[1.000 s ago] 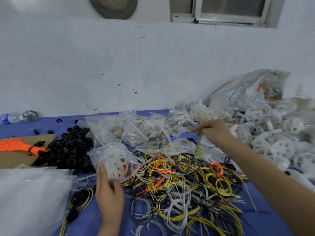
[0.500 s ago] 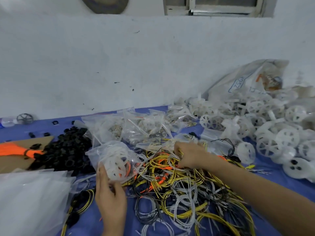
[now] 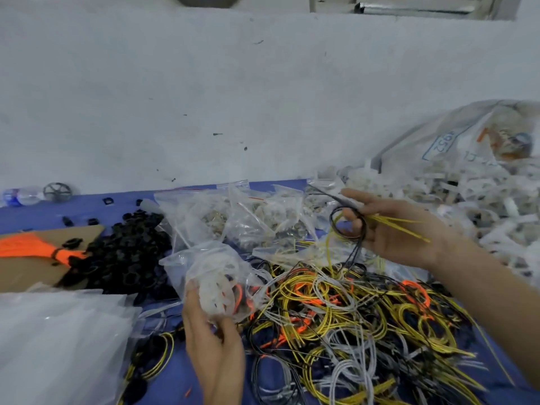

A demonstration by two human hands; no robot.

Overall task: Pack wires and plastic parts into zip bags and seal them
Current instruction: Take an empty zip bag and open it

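Observation:
My left hand grips a clear zip bag from below; inside it are a white plastic wheel and an orange wire. My right hand is raised over the table and holds a small bundle of yellow and black wires, looped round its fingers, with loose ends trailing down. Below it a tangled heap of yellow, grey, black and orange wires covers the blue table.
Filled zip bags lie behind the heap. White plastic wheels are piled at the right under a large printed sack. Black plastic parts and orange ties lie at the left, empty bags at front left.
My right hand dipped into the wire heap, then rose to the right with a yellow and black wire bundle. My left hand kept the bag in place.

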